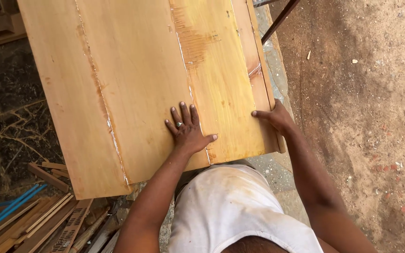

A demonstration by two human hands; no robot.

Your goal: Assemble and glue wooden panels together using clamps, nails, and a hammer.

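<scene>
Wide pale-yellow wooden panel (141, 84), made of several planks joined edge to edge with light glue lines along the seams, lies flat in front of the person and fills the upper middle of the view. Left hand (187, 132) rests palm-down on the panel near its near edge, fingers spread flat, thumb out to the right; silver ring (179, 124) on one finger. Not gripping anything, just pressing on the surface beside a seam. Right hand (273, 117) is at the panel's right edge, fingers curled over the narrow reddish-brown edge strip (261, 79), thumb on the top face; it grips that edge. Person wears a white sleeveless shirt (230, 206). Loose wood offcuts and slats (48, 215) are piled lower left, with blue strips (5, 208) beside them. Sandy dirt ground (366, 117) on the right.
</scene>
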